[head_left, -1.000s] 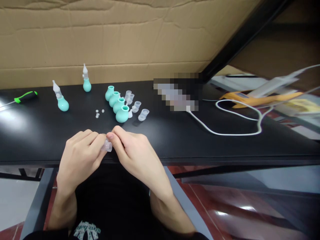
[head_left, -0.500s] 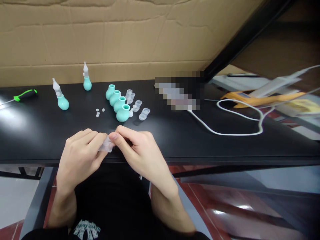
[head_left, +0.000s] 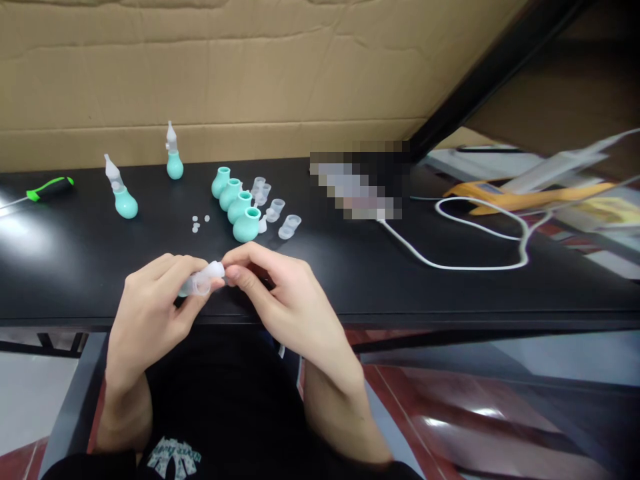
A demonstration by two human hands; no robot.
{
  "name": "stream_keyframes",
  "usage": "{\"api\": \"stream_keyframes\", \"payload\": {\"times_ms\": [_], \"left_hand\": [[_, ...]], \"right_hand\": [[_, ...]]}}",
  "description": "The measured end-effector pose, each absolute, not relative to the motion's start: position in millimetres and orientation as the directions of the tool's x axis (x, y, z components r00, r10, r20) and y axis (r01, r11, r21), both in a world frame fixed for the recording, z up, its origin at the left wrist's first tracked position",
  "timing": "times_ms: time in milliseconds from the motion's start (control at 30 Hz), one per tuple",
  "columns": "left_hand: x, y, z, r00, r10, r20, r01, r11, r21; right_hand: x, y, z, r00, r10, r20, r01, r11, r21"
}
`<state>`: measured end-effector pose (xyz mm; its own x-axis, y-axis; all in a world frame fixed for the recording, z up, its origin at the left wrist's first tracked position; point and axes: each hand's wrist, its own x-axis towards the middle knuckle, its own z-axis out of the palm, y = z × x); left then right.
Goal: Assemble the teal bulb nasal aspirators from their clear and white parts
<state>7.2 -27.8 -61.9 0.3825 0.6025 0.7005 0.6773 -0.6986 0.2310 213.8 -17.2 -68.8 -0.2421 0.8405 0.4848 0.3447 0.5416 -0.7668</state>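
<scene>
Near the table's front edge, my left hand (head_left: 155, 313) is closed round a clear plastic piece (head_left: 201, 285) with a white end pointing right; a bit of teal shows by its fingers. My right hand (head_left: 285, 293) has thumb and forefinger pinched at the white end; whatever is between those fingertips is too small to make out. Beyond the hands stand several teal bulbs (head_left: 246, 225) in a slanting row, with clear plastic pieces (head_left: 289, 227) on their right. Small white discs (head_left: 195, 219) lie to the left of the bulbs.
Two teal bulbs with white nozzles, one standing (head_left: 175, 165) and one tilted (head_left: 126, 203), are at the back left. A green-black screwdriver (head_left: 55, 189) lies far left. A white cable (head_left: 450, 268) loops on the right, near a yellow object (head_left: 480, 199).
Both hands have shifted slightly apart. The clear piece in my left hand has turned, and its white end now shows between the hands.
</scene>
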Motion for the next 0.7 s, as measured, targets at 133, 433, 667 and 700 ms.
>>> {"api": "stream_keyframes", "payload": {"times_ms": [133, 433, 667, 700], "left_hand": [[5.7, -27.5, -58.9, 0.438, 0.614, 0.657, 0.612, -0.739, 0.282], [6.9, -27.9, -62.0, 0.481, 0.592, 0.647, 0.626, -0.749, 0.219], [9.4, -28.7, -57.4, 0.420, 0.613, 0.670, 0.611, -0.736, 0.290], [9.6, -29.1, -56.6, 0.398, 0.617, 0.679, 0.615, -0.728, 0.301]], "right_hand": [[213.5, -17.2, -72.1, -0.224, 0.815, 0.535, 0.374, 0.579, -0.725], [212.1, -17.5, -75.8, -0.212, 0.792, 0.572, 0.390, 0.605, -0.694], [210.1, -19.4, -74.6, -0.211, 0.775, 0.596, 0.419, 0.623, -0.661], [209.8, -19.6, -74.9, -0.212, 0.767, 0.605, 0.426, 0.630, -0.650]]}}
